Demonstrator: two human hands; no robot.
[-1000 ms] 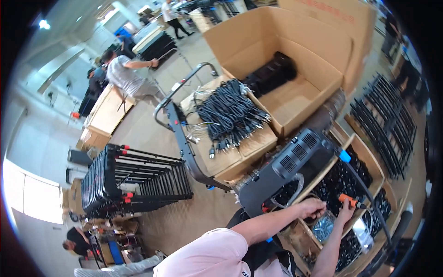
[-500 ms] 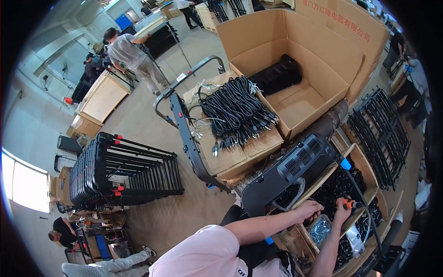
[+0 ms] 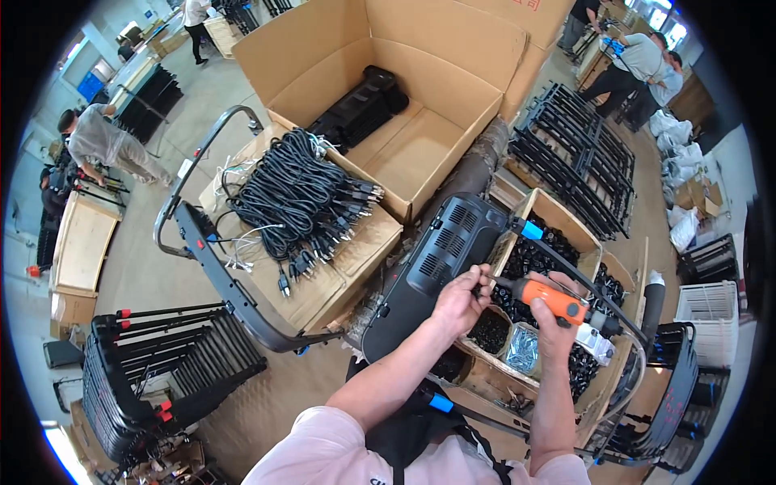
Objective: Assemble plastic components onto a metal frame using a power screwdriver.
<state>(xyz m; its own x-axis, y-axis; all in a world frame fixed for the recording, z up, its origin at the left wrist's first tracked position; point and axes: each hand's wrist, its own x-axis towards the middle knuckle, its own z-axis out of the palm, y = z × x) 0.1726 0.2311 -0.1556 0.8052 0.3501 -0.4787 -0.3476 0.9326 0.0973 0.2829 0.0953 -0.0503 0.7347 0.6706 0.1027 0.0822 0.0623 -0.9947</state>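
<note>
My right hand [image 3: 556, 323] is wrapped round an orange and black power screwdriver [image 3: 558, 301], its bit pointing left. Close to the bit's tip, my left hand [image 3: 462, 303] has its fingers pinched together; whatever they hold is too small to make out. Under and beyond the left hand lies a black vented plastic cover [image 3: 453, 238] on a black tubular frame with blue end pieces. Below my hands a divided wooden bin [image 3: 563, 208] holds black parts in several compartments, and silvery screws [image 3: 522, 349] fill a bag or lining there.
Bundled black power cords [image 3: 291, 190] lie on a cardboard box left of a large open carton [image 3: 477, 44] with a black part inside. Black frames [image 3: 574, 153] are stacked at the right, others [image 3: 162, 380] at the left. People stand at the back.
The view has swung right, so the surroundings sit further left. My right hand has raised the screwdriver, and its bit now meets the area of my left fingertips.
</note>
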